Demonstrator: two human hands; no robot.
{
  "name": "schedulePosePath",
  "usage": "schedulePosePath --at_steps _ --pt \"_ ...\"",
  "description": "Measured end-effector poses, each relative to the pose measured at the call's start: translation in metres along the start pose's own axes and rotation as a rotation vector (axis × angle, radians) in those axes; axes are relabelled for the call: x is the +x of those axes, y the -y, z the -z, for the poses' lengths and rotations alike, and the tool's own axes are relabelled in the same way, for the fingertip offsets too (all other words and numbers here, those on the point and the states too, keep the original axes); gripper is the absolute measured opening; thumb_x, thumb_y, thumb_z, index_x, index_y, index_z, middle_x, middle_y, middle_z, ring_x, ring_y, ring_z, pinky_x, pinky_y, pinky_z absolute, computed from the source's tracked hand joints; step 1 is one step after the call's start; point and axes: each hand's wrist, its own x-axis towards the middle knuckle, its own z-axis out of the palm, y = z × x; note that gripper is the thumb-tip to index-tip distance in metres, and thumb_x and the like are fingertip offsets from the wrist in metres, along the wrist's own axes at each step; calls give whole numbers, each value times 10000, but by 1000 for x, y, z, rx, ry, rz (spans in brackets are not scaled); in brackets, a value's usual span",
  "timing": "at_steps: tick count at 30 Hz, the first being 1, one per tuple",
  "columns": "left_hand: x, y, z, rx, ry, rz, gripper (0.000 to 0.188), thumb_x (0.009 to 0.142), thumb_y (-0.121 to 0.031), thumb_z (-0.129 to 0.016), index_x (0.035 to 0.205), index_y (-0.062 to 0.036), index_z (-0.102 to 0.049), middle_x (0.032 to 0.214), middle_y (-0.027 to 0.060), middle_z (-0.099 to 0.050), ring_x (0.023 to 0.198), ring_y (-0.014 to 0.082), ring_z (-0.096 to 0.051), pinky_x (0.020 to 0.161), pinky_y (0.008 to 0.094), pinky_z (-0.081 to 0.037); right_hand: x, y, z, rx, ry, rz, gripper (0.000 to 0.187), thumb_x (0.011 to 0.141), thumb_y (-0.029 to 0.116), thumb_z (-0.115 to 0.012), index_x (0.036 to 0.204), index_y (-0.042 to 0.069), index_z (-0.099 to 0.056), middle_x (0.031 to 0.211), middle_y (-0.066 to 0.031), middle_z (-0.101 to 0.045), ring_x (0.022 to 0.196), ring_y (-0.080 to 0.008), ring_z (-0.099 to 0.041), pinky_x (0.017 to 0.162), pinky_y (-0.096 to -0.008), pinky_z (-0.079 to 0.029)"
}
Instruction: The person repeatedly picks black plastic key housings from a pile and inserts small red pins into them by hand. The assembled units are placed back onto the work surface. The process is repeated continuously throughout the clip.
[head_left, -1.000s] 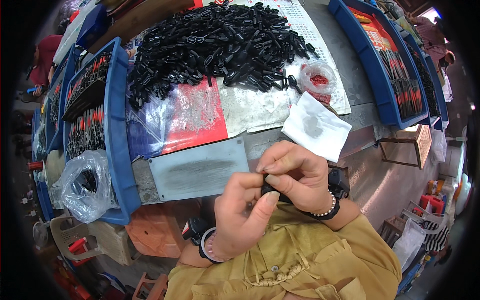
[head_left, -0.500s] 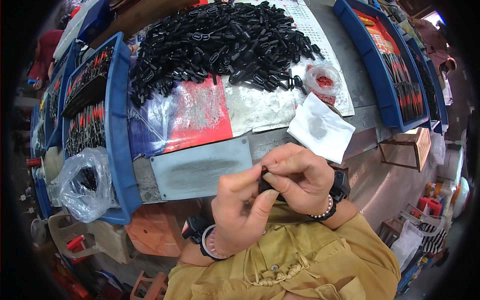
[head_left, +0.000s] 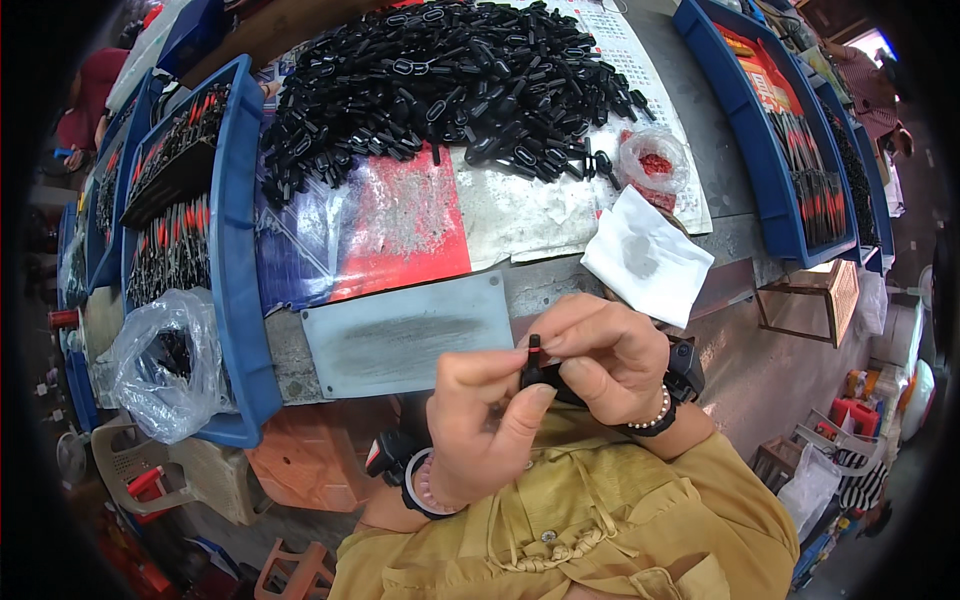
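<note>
In front of my body, my left hand (head_left: 484, 420) pinches a small black plastic piece (head_left: 531, 374) between thumb and fingers. The piece stands upright, with a narrow top and a thin red band (head_left: 534, 350) around its neck. My right hand (head_left: 612, 362) is close against it from the right, index fingertip at the neck and thumb apart from the piece. The lower end of the piece is partly hidden by my left fingers. Beyond my hands lies a big heap of similar black pieces (head_left: 430, 90), many with oval loops.
A grey-white plate (head_left: 410, 335) with a dark smear lies at the table edge. White paper (head_left: 648, 258) and a plastic bag of small red bits (head_left: 655, 163) are at the right. Blue crates (head_left: 262, 330) flank the table, the left one with a clear bag (head_left: 165, 365).
My right thumb has lifted off the black piece, so its upright neck and red band now show. My left hand keeps its pinch. The view has shifted slightly.
</note>
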Motion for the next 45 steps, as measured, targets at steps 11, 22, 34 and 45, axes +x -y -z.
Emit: schedulePosePath --at_steps 11,22,34,45 --pt "1 -4 2 -73 -1 124 319 874 -66 -683 1082 46 -468 729 -4 -548 615 34 -460 571 188 -402 0 8 -1 -176 -16 -10 125 803 -55 -646 927 -43 -631 939 -157 -644 772 -201 -629 650 -280 -514" --pt "12 -13 7 -172 92 275 409 885 -21 -593 1250 38 -418 721 18 -572 591 55 -494 559 179 -411 -4 11 -8 212 -102 -256 95 848 -56 -591 941 -48 -602 951 -147 -609 741 -156 -601 642 -268 -494" --pt "53 -15 21 -1075 179 722 315 1018 -386 -382 816 -144 -381 587 22 -444 359 77 -314 333 210 -257 -6 26 27 -20 11 -279 132 883 -4 -586 1004 -32 -630 944 -103 -634 782 -124 -604 664 -240 -476" --pt "155 -17 0 349 216 141 221 922 -238 -606 1013 -38 -586 687 81 -600 529 178 -552 486 275 -429 -22 32 50 53 -25 -372 97 910 25 -569 970 -28 -625 910 -64 -632 746 -88 -581 654 -218 -465"
